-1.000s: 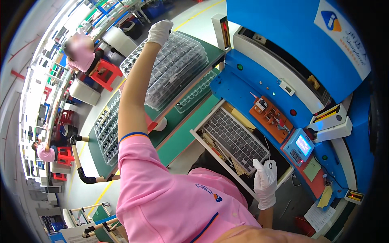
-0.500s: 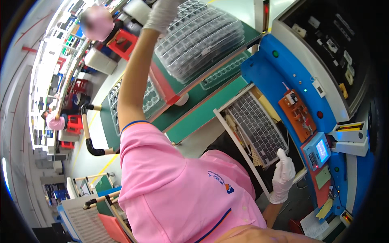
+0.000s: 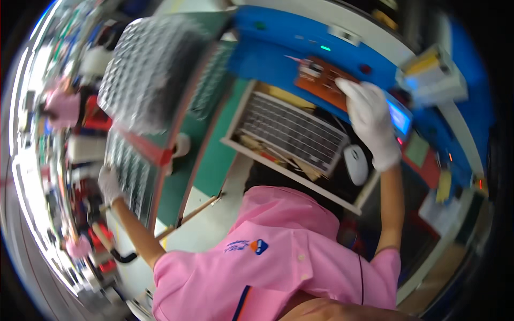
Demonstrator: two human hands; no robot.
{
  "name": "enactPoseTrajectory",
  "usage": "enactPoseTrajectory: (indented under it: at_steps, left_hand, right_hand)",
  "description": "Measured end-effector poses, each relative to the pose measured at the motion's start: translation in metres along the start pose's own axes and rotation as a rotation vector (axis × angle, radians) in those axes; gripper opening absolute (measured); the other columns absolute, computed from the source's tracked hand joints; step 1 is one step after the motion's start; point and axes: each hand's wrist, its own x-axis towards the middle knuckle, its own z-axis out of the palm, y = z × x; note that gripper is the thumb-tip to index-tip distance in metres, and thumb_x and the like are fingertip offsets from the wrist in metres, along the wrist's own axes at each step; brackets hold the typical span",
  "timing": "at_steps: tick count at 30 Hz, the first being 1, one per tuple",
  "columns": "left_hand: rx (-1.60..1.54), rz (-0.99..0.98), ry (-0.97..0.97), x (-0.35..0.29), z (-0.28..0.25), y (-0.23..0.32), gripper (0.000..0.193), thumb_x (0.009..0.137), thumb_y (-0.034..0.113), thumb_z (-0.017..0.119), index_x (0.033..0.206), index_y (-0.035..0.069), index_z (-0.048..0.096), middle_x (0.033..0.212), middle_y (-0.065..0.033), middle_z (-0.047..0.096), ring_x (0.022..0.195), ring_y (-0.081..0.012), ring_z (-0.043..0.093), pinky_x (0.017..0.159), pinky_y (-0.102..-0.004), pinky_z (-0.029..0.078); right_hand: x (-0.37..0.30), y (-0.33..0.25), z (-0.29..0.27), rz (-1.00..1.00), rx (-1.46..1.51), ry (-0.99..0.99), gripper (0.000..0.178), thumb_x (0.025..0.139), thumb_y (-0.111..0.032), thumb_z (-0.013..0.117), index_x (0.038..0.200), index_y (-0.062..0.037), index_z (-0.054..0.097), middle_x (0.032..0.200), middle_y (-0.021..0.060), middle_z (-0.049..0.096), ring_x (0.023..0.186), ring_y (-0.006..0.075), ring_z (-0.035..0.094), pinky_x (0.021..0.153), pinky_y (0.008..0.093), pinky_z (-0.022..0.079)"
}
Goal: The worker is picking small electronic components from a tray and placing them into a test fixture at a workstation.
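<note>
At 9 o'clock the left hand (image 3: 110,184) is seen at the edge of the tray (image 3: 135,172) — its grip, blurred, cannot be told. At 2 o'clock the right hand (image 3: 370,122) is held near the orange block (image 3: 320,89), fingers close together — whether anything is pinched cannot be told.

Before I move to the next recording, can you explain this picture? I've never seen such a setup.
There's no robot: a camera worn on the head looks down past a pink shirt at two gloved hands; its fisheye lens bends straight edges. The left hand is at the edge of a tray; blur hides its grip. Nearby, see-through stacked trays sit on a green surface. The right hand is over the blue machine, near an orange block, with nothing visibly held. An open drawer contains a keyboard and white mouse.
</note>
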Motion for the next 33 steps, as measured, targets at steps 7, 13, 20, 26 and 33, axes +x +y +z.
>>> enactPoseTrajectory:
  at_steps: [7, 13, 20, 26, 33]
  left_hand:
    - [-0.208, 0.057, -0.06, 0.043, 0.02, 0.004, 0.023, 0.072, 0.014, 0.072, 0.087, -0.002, 0.065, 0.079, -0.0148, 0.067, 0.073, -0.0235, 0.062, 0.073, -0.0362, 0.05]
    - [-0.165, 0.099, 0.134, 0.051, 0.013, -0.024, 0.05, 0.076, 0.014, 0.062, 0.125, 0.006, 0.054, 0.087, -0.0165, 0.065, 0.08, -0.0291, 0.062, 0.082, -0.0408, 0.048]
    - [-1.026, 0.191, -0.004, -0.093, -0.128, 0.211, 0.029, 0.094, 0.011, 0.055, 0.121, 0.008, 0.062, 0.097, -0.0006, 0.055, 0.083, -0.0084, 0.051, 0.083, -0.0242, 0.042]
    - [-1.001, 0.709, -0.312, -0.135, -0.101, 0.313, 0.022, 0.093, 0.002, 0.056, 0.115, 0.002, 0.062, 0.101, -0.0049, 0.058, 0.093, -0.0114, 0.058, 0.087, -0.0245, 0.045]
    - [-1.558, 0.479, -0.619, -0.18, -0.009, 0.449, 0.024, 0.092, 0.001, 0.065, 0.115, 0.001, 0.07, 0.109, -0.005, 0.068, 0.1, -0.0101, 0.062, 0.085, -0.0232, 0.049]
  right_hand:
    - [-0.027, 0.034, 0.03, 0.112, -0.317, -0.295, 0.026, 0.09, -0.014, 0.061, 0.114, -0.0038, 0.062, 0.107, 0.0084, 0.064, 0.094, 0.023, 0.066, 0.091, 0.035, 0.047]
    - [-0.025, 0.032, 0.013, 0.11, -0.312, -0.266, 0.02, 0.089, -0.012, 0.063, 0.107, -0.0027, 0.063, 0.09, 0.0073, 0.059, 0.082, 0.022, 0.061, 0.081, 0.0359, 0.047]
    - [-0.029, 0.034, -0.013, 0.208, -0.504, -0.168, 0.015, 0.087, -0.014, 0.065, 0.101, -0.0088, 0.068, 0.078, 0.001, 0.063, 0.079, 0.0211, 0.057, 0.072, 0.0373, 0.043]
    - [0.047, 0.016, 0.048, 0.099, -0.376, -0.281, 0.021, 0.09, -0.012, 0.058, 0.111, -0.0097, 0.064, 0.093, 0.0028, 0.067, 0.084, 0.0186, 0.059, 0.077, 0.0339, 0.047]
    - [0.023, 0.043, 0.088, 0.02, -0.241, -0.118, 0.03, 0.087, -0.007, 0.065, 0.117, -0.0099, 0.066, 0.11, 0.0026, 0.07, 0.089, 0.0177, 0.065, 0.075, 0.0308, 0.05]
